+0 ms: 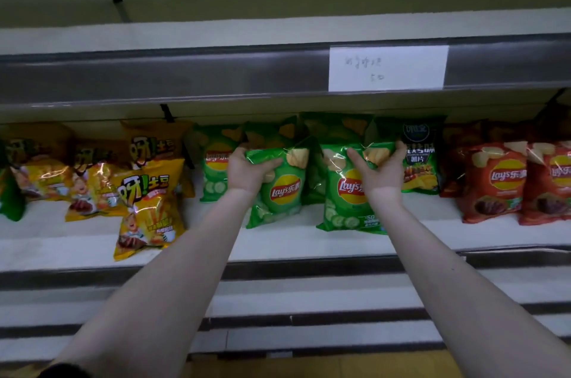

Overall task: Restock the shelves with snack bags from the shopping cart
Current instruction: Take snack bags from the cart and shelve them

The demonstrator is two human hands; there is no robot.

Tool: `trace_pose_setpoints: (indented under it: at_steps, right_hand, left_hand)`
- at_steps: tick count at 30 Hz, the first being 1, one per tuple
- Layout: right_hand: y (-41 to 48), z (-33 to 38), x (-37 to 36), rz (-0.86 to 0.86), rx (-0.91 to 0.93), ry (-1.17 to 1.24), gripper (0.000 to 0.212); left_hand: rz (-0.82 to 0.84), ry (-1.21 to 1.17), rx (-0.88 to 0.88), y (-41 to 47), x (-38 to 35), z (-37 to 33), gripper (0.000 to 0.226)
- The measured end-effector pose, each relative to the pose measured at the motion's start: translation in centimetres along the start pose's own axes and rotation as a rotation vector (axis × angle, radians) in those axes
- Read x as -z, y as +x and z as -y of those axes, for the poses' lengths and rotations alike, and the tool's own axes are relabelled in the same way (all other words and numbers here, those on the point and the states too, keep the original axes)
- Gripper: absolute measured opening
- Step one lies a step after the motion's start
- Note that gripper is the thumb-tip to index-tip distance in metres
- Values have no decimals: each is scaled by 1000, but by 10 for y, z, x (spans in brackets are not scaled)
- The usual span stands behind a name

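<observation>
left hand (247,169) and right hand (381,170) each have their grip clamped on the top of a green Lay's bag (281,189) (347,192), likely so both stand upright, facing out, on the shelf (278,241)

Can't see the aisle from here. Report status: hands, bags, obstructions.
Left hand shut on left green Lay's bag. Right hand shut on right green Lay's bag. Both bags on white shelf. Nothing blocking.

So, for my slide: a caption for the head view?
Both hands, left and right, stand green bags on the shelf.
</observation>
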State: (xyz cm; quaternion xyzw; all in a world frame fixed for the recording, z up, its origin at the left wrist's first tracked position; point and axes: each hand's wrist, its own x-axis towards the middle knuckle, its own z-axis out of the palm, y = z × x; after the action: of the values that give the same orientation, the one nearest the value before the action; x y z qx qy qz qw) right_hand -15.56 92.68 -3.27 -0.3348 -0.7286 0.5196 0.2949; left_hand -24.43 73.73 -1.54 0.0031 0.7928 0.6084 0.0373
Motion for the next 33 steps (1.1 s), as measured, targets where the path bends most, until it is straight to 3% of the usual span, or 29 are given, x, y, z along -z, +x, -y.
trace_pose_setpoints:
  at_steps: [4,8,16,18,21,27,30,33]
  right_hand:
    - [7,-19,-7,-4,-40,-52,94]
    - [17,-30,-15,-9,-70,-18,94]
    - [34,-35,-44,-17,-78,48,95]
    - [37,-36,-48,-26,-59,14,89]
    - [39,-35,-50,-9,-29,-77,78]
    - [37,-22,-32,-18,95,-236,64]
    - [33,-10,-24,74,215,-198,60]
    - [13,7,-15,206,195,-135,59]
  left_hand:
    - [4,-8,24,15,-7,9,75]
    - [-10,20,45,31,-10,13,54]
    - [-25,184,-81,58,-11,15,50]
    - [-21,204,-75,58,-13,19,48]
    - [-27,221,-129,58,-16,27,64]
    - [-74,234,-86,50,-13,21,52]
    - [-139,212,-148,35,-13,9,33]
    - [-175,170,-186,3,-13,0,35]
